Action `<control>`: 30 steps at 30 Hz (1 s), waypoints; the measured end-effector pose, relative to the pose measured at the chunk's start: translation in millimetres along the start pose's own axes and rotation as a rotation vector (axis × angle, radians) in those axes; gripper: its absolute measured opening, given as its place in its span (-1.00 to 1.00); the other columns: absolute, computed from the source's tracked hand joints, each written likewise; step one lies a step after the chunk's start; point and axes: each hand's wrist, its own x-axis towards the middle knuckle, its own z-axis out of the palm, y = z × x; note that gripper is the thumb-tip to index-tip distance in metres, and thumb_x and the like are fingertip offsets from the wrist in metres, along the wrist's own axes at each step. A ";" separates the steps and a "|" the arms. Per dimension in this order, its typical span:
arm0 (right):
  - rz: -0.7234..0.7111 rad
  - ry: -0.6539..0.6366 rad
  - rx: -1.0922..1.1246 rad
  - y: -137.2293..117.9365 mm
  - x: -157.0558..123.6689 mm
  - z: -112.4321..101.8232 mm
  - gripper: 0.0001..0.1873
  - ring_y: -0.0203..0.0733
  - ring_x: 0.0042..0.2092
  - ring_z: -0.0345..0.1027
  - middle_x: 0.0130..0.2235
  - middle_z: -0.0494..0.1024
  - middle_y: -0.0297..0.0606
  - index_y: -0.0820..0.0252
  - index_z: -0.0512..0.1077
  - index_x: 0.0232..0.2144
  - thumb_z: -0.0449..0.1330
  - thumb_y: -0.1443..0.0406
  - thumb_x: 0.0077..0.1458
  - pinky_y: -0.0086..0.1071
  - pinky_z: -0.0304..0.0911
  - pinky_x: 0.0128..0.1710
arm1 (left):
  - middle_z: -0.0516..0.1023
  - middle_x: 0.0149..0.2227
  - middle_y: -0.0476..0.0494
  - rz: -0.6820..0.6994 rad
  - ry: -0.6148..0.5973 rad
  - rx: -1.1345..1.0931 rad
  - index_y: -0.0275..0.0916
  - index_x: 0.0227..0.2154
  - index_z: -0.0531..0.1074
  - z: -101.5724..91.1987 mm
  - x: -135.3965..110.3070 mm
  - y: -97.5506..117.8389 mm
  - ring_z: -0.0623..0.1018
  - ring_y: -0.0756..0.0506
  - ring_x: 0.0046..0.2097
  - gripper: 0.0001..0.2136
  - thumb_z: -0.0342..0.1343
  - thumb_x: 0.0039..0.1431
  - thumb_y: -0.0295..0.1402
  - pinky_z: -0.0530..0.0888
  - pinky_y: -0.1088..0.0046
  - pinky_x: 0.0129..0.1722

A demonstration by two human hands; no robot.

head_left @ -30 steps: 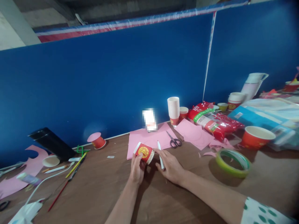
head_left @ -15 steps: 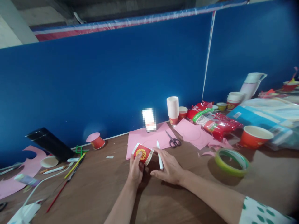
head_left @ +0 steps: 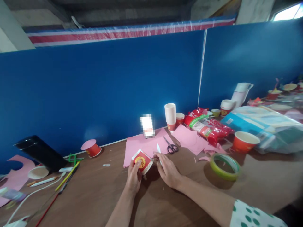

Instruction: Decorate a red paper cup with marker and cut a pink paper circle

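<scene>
My left hand (head_left: pixel 134 176) is closed around a small red paper cup (head_left: pixel 145 161) with a yellow round emblem, thumb on its printed side. The cup is tilted, and a zigzag pattern runs along its rim, which faces right. My right hand (head_left: pixel 168 168) is closed on a slim white marker (head_left: pixel 158 147), whose upper end points away from me past the fingers; its lower part is hidden by the hand. The right fingertips are close to the cup's rim; whether they touch it I cannot tell. Black-handled scissors (head_left: pixel 172 148) lie beyond my right hand on pink paper (head_left: pixel 134 148).
At right are green tape (head_left: pixel 224 176), an orange paper cup (head_left: pixel 246 142), a red plastic package (head_left: pixel 208 127) and stacked cups (head_left: pixel 170 115). At left, a pink-topped cup (head_left: pixel 92 149), a black bottle (head_left: pixel 42 153) and brushes (head_left: pixel 62 189). A blue partition (head_left: pixel 106 85) stands behind.
My right fingers have drawn in over the marker and closer to the cup's rim. The cup has tilted slightly in my left hand. The view has shifted a little to the right.
</scene>
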 end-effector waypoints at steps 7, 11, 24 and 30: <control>-0.030 -0.015 0.000 -0.4 -0.3 -0.5 -0.46 -0.13 0.09 0.25 0.04 0.40 -0.12 0.13 0.07 0.20 -0.09 0.47 0.18 -0.16 0.20 0.11 | 0.59 -0.24 -0.13 -0.005 -0.016 0.007 -0.22 -0.18 0.43 0.5 1.8 -1.9 0.58 -0.13 -0.23 -0.60 0.30 -0.13 -0.22 0.48 0.35 -0.17; -0.042 -0.012 0.027 -0.5 0.1 -0.8 -0.39 -0.15 0.23 0.08 0.21 0.22 -0.12 0.15 -0.13 0.28 -0.13 0.45 0.21 -0.17 0.08 0.21 | 0.59 -0.22 -0.16 -0.011 -0.023 0.011 -0.23 -0.15 0.42 2.6 0.2 -0.1 0.58 -0.13 -0.23 -0.58 0.28 -0.11 -0.21 0.48 0.33 -0.17; 0.231 0.119 0.147 9.2 7.9 -0.2 -0.78 -0.14 -0.32 0.38 -0.36 0.47 -0.21 0.21 0.26 -0.14 -0.11 0.33 0.22 -0.28 0.32 -0.24 | 0.57 -0.28 -0.10 0.031 -0.049 0.063 -0.23 -0.17 0.40 -4.0 2.4 -7.0 0.55 -0.06 -0.31 -0.64 0.26 -0.05 -0.25 0.46 0.42 -0.25; 0.313 0.156 0.113 12.4 10.6 -1.9 -0.76 -0.15 -0.33 0.33 -0.37 0.45 -0.21 0.22 0.30 -0.29 -0.11 0.23 0.23 -0.32 0.22 -0.28 | 0.55 -0.32 -0.07 0.035 -0.069 0.090 -0.24 -0.16 0.38 -3.2 2.6 -6.3 0.53 -0.04 -0.34 -0.63 0.25 -0.05 -0.24 0.45 0.45 -0.30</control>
